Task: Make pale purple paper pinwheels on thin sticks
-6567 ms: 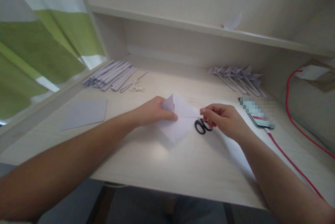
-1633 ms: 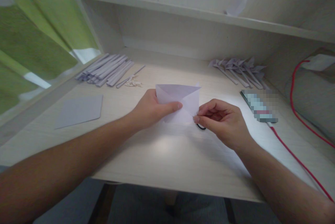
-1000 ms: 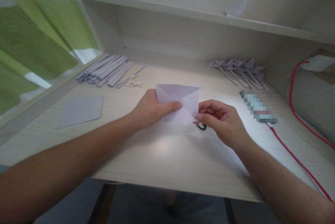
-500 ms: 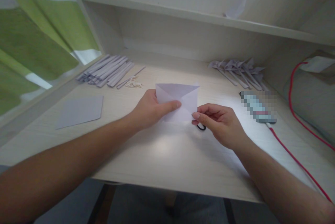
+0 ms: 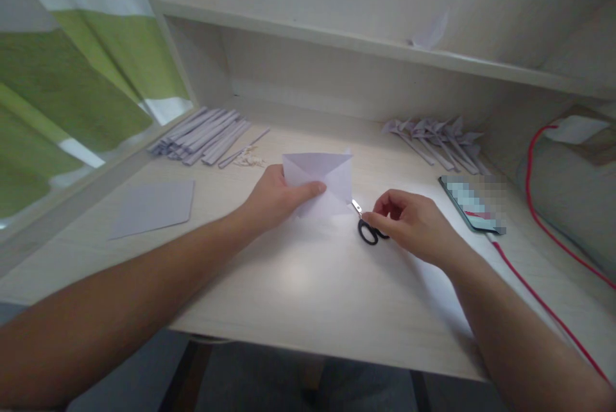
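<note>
A square white sheet of paper (image 5: 337,174) with diagonal creases is held up above the desk by my left hand (image 5: 274,200). The thumb presses on its front near the centre, while the fingers are hidden behind it. Just right of the paper lies a pair of scissors (image 5: 367,233) with black handles, its short metal part pointing up toward the sheet's lower right corner. Over the handles hovers my right hand (image 5: 409,223), fingers bent and a gap between thumb and forefinger. The thumb tip overlaps the scissors in view; I cannot tell whether it touches them.
Rolled paper sticks (image 5: 206,136) are piled at the back left beside small pale scraps (image 5: 250,156). Flat paper (image 5: 154,206) lies left. Paper pinwheels (image 5: 437,136) rest back right. A phone (image 5: 474,206) with a red cable (image 5: 534,296) lies right, below a shelf (image 5: 298,24).
My right hand has let go of the paper's right edge and moved slightly right, over the scissors, which now show more fully. My left hand still holds the paper.
</note>
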Available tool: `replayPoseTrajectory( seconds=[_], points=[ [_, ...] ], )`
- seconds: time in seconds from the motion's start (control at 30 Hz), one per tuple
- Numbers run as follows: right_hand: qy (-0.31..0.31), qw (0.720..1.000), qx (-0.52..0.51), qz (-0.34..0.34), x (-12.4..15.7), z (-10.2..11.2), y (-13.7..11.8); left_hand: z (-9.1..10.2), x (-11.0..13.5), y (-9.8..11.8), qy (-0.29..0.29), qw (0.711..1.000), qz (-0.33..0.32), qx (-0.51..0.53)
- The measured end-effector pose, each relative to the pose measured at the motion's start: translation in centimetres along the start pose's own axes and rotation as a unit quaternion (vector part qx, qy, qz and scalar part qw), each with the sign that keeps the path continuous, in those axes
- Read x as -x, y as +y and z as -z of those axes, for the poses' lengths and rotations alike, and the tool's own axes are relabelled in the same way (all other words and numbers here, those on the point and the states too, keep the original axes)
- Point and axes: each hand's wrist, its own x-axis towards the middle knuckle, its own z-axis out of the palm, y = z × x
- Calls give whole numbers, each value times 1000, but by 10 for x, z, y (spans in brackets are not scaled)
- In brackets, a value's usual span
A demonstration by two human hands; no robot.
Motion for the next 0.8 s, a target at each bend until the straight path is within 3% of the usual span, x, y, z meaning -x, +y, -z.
replayPoseTrajectory(
  seconds=[0.1,0.2,0.43,0.57,0.67,0.8],
  points=[
    [-76,989,116,-41,-5,8,9,2,-5,-1,11,1000,12,15],
    [-108,984,132,-46,-5,8,14,3,-7,-3,8,999,23,43],
    [-93,987,118,-52,-5,1,15,4,-9,-4,-5,997,27,77],
    [-47,990,116,-63,-8,-1,10,4,-11,-5,-10,994,25,104],
    [-43,993,39,-101,-11,-1,9,5,-13,-6,-12,991,29,127],
    [-77,969,-200,-127,-16,-4,14,7,-15,-6,-13,986,26,161]
  ],
)
